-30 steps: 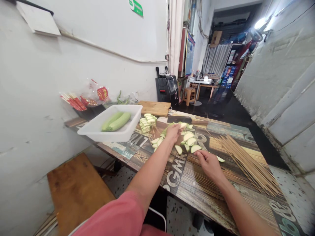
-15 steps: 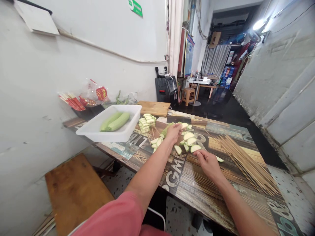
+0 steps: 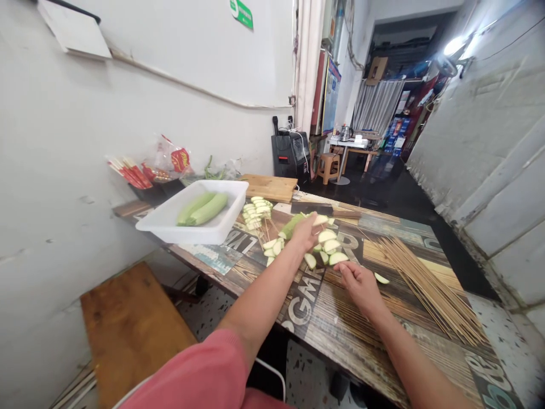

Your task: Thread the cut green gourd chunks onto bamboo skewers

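My left hand (image 3: 305, 232) reaches over the pile of cut zucchini, its fingers apart beside the uppermost pale slice (image 3: 321, 220). Below it, several half-round zucchini slices (image 3: 330, 245) line up toward my right hand (image 3: 358, 284). The right thumb and forefinger are pinched just under the lowest slice (image 3: 339, 258), apparently on the end of a thin bamboo skewer, mostly hidden by the fingers. Loose slices (image 3: 310, 261) lie near the left wrist. A green zucchini piece (image 3: 292, 226) is partly covered by the left hand. Finished-looking skewers of slices (image 3: 257, 213) rest farther left.
Bare bamboo skewers (image 3: 430, 287) are spread at the right, near a stray slice (image 3: 381, 278). A cleaver (image 3: 313, 208) lies behind the slices, before a cutting board (image 3: 269, 187). At left stands a white tub (image 3: 204, 234) with two whole zucchini (image 3: 206, 209).
My left fingers have spread from their grip on the uppermost slice. The right hand stays low by the row, now slightly below the last slice. The view has shifted a little.
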### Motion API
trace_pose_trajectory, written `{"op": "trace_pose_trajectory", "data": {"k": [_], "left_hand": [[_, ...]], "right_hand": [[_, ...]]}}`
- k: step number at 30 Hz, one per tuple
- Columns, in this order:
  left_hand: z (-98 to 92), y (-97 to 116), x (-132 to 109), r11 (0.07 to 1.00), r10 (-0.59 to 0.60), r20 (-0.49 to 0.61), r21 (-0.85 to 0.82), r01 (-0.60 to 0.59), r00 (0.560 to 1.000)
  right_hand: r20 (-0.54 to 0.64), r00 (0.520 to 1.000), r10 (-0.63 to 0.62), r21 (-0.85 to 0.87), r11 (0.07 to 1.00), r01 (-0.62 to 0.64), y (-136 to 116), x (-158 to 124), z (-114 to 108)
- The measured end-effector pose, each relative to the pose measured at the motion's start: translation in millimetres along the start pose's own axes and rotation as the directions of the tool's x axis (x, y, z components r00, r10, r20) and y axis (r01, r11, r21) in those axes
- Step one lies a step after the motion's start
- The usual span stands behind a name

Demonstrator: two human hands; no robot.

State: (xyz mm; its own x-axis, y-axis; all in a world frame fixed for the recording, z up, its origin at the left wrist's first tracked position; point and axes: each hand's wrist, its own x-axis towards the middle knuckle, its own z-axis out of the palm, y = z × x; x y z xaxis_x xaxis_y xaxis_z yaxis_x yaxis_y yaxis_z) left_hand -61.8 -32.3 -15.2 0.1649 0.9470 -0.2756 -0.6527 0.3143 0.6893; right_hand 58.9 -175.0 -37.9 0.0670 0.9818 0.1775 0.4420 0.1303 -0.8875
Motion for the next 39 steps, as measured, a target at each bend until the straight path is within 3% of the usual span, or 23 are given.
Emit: {"op": "trace_pose_trajectory", "data": {"k": [11,39], "left_hand": [[-2.7,-3.2,8.1,0.991,-0.111,-0.062,-0.076,0.106,0.992],[5.8,-4.8,-3.8,0.994,-0.110,-0.104,-0.016,0.109,0.988]], "right_hand": [[-0.065,0.984,-0.165,-0.309,0.941,0.138,10.7,-1.7,7.8],[-0.096,0.988,-0.117,-0.229,0.969,0.092,12.4,0.5,10.3]]}}
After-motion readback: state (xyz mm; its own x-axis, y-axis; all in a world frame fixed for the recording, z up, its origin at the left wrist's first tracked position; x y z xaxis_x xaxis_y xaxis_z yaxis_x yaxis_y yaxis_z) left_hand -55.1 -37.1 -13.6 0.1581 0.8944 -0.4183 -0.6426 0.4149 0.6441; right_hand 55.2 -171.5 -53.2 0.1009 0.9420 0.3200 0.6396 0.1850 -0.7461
